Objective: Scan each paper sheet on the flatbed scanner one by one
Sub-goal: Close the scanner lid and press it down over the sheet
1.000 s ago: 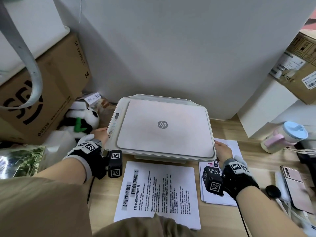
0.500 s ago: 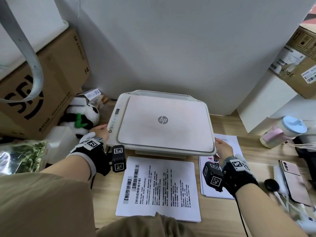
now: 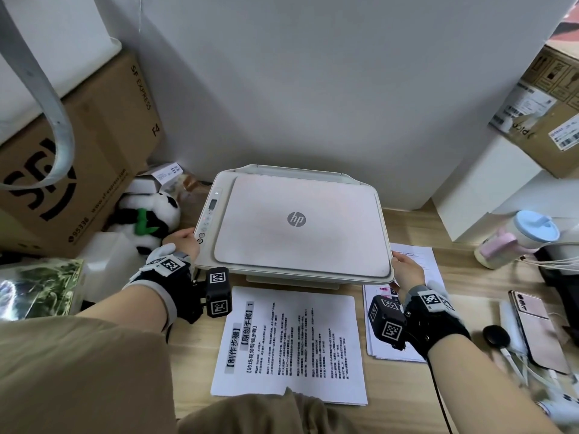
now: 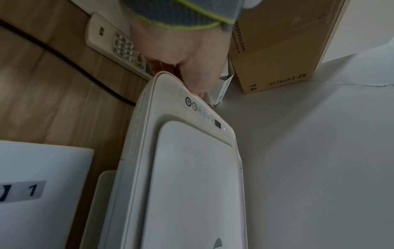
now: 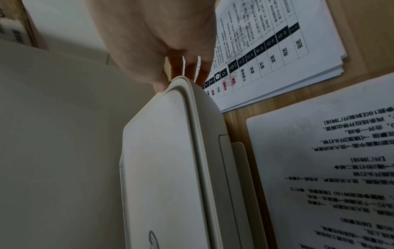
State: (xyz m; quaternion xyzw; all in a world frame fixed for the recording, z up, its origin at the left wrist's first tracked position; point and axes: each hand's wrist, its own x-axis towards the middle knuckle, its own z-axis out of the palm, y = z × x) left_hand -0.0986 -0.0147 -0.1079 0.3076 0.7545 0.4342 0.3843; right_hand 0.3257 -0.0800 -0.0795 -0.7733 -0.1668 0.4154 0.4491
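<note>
The white HP flatbed scanner (image 3: 296, 245) stands on the wooden desk against the wall with its lid down. My left hand (image 3: 188, 242) grips its front left corner beside the control panel (image 4: 202, 111), thumb on top, fingers under the edge. At the front right corner my right hand (image 3: 402, 267) holds on the same way, seen close in the right wrist view (image 5: 170, 70). A printed sheet marked "1" (image 3: 291, 343) lies flat in front of the scanner. A stack of printed sheets (image 3: 419, 255) lies to the right, partly under my right hand.
A large SF Express carton (image 3: 78, 158) and a panda plush (image 3: 150, 217) crowd the left side, with a remote control (image 4: 106, 38) behind my left hand. On the right are white boxes (image 3: 488, 189), a blue-lidded cup (image 3: 529, 233), a pink phone (image 3: 532, 327) and cables.
Both hands stay on the scanner's front corners. The scene has shifted slightly upward in the head view; nothing else differs visibly.
</note>
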